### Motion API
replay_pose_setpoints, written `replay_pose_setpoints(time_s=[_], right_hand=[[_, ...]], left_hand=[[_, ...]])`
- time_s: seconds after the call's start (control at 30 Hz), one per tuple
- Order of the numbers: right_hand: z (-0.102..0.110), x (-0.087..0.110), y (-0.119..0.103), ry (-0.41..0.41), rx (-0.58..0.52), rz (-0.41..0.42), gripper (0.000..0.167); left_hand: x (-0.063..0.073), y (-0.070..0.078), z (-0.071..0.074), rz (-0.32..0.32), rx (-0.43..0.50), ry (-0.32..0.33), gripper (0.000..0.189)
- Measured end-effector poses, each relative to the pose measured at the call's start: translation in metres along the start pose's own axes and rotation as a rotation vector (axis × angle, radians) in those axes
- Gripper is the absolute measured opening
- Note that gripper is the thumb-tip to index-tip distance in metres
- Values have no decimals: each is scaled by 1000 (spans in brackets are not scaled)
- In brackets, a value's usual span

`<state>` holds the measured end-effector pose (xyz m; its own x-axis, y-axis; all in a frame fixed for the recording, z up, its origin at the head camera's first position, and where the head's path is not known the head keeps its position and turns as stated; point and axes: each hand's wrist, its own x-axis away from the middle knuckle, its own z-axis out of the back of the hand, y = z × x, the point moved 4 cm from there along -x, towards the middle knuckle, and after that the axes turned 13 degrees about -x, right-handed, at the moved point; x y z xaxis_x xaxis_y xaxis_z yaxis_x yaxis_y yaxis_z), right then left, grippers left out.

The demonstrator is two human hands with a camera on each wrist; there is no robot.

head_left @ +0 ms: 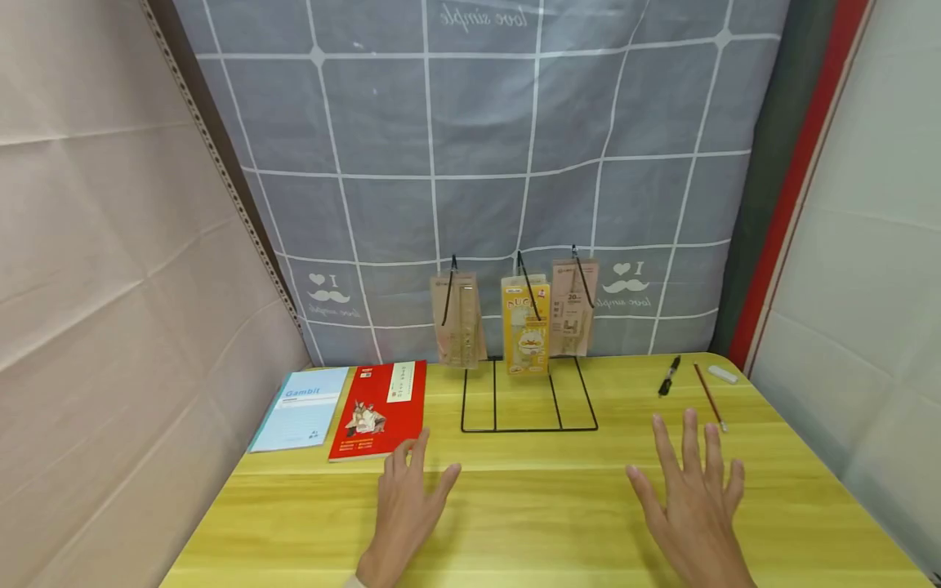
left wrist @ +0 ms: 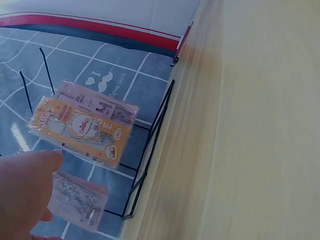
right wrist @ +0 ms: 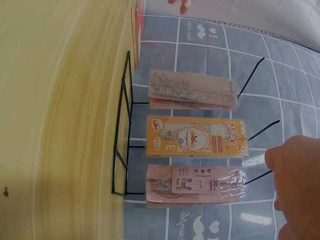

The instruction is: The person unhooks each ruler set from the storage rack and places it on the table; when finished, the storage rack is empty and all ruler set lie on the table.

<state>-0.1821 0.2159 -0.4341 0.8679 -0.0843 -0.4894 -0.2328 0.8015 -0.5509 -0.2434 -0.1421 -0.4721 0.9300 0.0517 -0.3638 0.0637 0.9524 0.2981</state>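
Note:
My left hand (head_left: 406, 508) hovers over the table's front half, fingers spread loosely and holding nothing, its fingertips close to a red book (head_left: 384, 411). On the right, my right hand (head_left: 691, 506) is held with all fingers stretched apart, below a black pen (head_left: 669, 376) and a dark red pencil (head_left: 710, 398). Between and beyond the hands stands a black wire rack (head_left: 529, 429). From its hooks hang a yellow DUCK packet (head_left: 525, 335), a pink packet with a clear ruler-like piece (head_left: 461, 322) on the left, and another pink packet (head_left: 572, 314) on the right.
A pale blue notebook (head_left: 300, 410) marked Gambit lies left of the red book. A white eraser (head_left: 723, 374) sits at the far right of the wooden table (head_left: 544, 514). Behind hangs a grey checked cloth (head_left: 478, 122), with pale cloth walls on both sides.

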Motion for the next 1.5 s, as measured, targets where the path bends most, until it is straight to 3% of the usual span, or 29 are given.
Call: replay_pose_setpoints(time_s=[0.27,0.5,0.7,1.07,1.27,1.5], right_hand=[[-1,0,1,-8,-8,-14,76],[-3,0,0,-10,-9,-15,76],[-3,1,0,-4,-10,-10,75],[-6,0,0,-31,-44,-22,75],[-8,-17,-1,-118,-131,-36,70],[-8,-51,-1,-118,-220,-8,66]], left_hand=[[-22,16,-25,-3,-1,-2,71],[-41,26,-47,-6,-90,49,65],[-53,27,-60,-6,-153,107,60],[-67,23,-79,4,-206,110,57],[-73,21,-86,8,-226,71,54],[-74,24,-86,-11,-208,35,54]])
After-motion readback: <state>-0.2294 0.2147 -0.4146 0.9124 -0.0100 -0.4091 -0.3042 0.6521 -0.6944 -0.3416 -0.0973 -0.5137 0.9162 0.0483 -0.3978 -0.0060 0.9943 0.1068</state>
